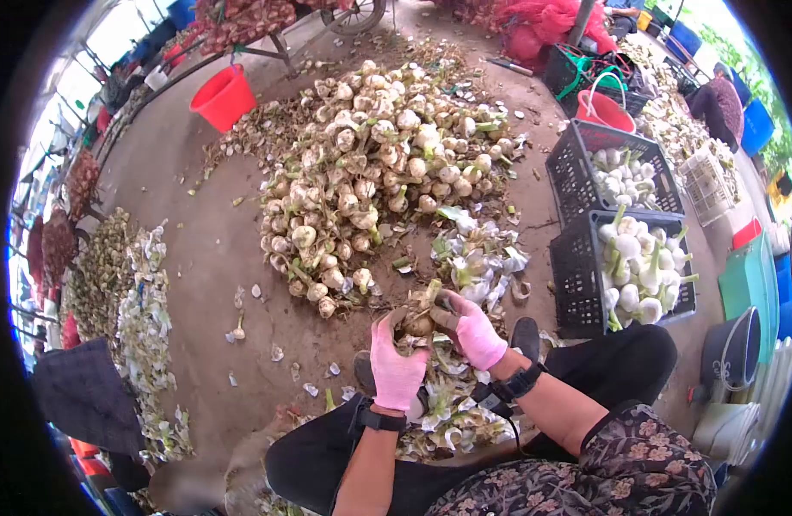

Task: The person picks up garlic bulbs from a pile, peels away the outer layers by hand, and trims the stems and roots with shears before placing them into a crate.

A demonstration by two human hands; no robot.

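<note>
A garlic bulb (419,324) with brown, soil-stained skin and a short stalk is held between both hands, low in the middle of the head view. My left hand (396,361), in a pink glove with dirty fingertips, closes on the bulb from the left. From the right, my right hand (471,331), gloved the same way, grips it near the stalk; some fingertips are hidden behind the bulb. Just beyond the hands rises a large pile of unpeeled garlic bulbs (361,163). Loose peeled skins (473,258) lie beside and below the hands.
Two black crates (576,297) of clean white garlic bulbs (645,267) stand at the right. A red bucket (224,97) sits behind the pile at left, another red bucket (604,112) behind the crates. A grey bucket (730,348) is at far right. A person (718,112) sits at upper right.
</note>
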